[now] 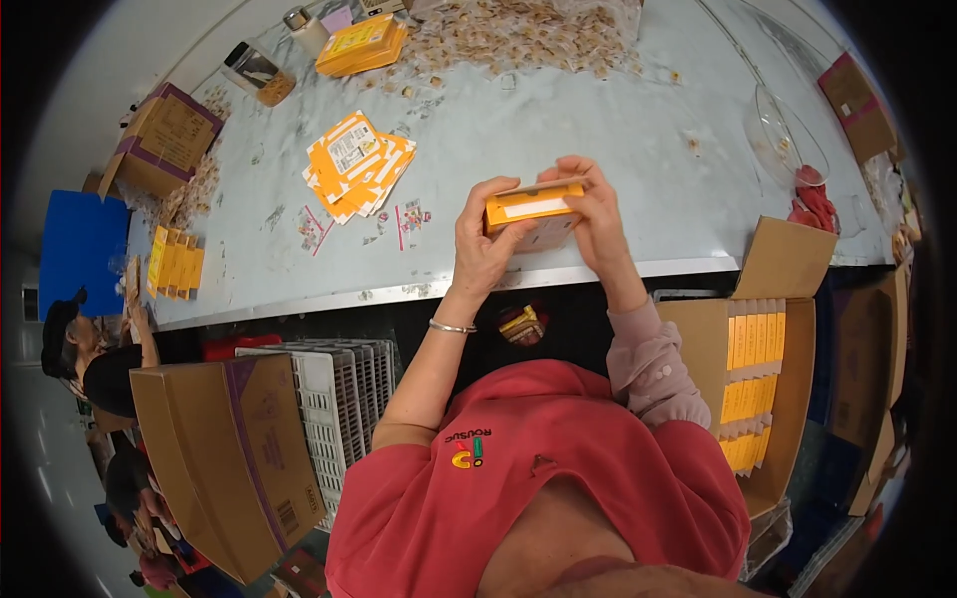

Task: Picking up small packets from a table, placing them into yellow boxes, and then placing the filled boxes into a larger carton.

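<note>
Between both hands, above the table's front edge, is a small orange-and-white carton [535,207] with one end facing up. My left hand [482,239] grips its left side, thumb on the near face. My right hand [596,214] has its fingers wrapped round the right end, near the top flap. To the left on the table lies a loose pile of flat orange-and-white cartons [351,164]. Small clear packets with coloured print [411,221] lie just in front of that pile.
Many small wrapped pieces [518,40] heap at the table's back, beside stacked orange cartons [361,45] and a jar [259,74]. At right stands an open cardboard box [790,439] filled with orange cartons. White crates [339,399] and a large box [214,439] are at left, with a co-worker [105,349] beyond.
</note>
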### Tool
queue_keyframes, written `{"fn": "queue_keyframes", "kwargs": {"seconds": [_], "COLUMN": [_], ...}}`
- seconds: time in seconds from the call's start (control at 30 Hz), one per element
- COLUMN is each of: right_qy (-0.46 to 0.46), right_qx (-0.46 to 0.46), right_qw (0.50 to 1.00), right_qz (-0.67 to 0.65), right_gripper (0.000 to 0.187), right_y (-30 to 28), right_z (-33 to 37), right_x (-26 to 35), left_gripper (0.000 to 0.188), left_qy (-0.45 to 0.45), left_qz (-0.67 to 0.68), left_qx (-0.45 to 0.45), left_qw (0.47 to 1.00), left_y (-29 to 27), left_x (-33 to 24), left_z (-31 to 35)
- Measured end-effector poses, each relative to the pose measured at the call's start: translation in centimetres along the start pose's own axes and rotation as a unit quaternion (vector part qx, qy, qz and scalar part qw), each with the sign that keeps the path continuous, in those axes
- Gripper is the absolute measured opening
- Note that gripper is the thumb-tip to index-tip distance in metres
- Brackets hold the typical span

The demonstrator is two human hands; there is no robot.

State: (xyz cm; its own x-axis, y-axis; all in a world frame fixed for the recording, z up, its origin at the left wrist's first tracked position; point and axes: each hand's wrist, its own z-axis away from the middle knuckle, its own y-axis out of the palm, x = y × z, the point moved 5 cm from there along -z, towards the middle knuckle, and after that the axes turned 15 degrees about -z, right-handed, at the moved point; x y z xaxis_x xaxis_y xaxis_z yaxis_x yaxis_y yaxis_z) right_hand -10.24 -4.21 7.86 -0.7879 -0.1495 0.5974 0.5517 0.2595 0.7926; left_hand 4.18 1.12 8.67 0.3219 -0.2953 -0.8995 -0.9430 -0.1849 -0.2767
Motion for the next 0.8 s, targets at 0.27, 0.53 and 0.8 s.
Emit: {"fn": "queue_keyframes", "kwargs": {"seconds": [0.27,0.53,0.8], "right_qy": [-0.017,0.127,-0.08], "right_qx": [-0.032,0.115,-0.034], "right_qw": [0.999,0.951,0.716], "right_qz": [0.013,0.259,0.693], "right_gripper": [0.041,0.059,0.072], "right_y": [-0.9,-2.8,-13.5], "right_z": [-1.5,-10.1,-38.4], "right_x": [0.2,-0.6,2.8], "left_gripper": [0.045,0.034,0.05], "left_qy": [-0.074,-0.162,-0.209], "left_qz": [0.098,0.048,-0.154], "left_qx": [-0.046,-0.084,-0.264], "left_qw": [0.991,0.982,0.929], "left_y": [0.0,-3.6,-13.7], "left_x": [2.4,6.4,12.1], "left_z": [-1.9,-2.8,-1.5]}}
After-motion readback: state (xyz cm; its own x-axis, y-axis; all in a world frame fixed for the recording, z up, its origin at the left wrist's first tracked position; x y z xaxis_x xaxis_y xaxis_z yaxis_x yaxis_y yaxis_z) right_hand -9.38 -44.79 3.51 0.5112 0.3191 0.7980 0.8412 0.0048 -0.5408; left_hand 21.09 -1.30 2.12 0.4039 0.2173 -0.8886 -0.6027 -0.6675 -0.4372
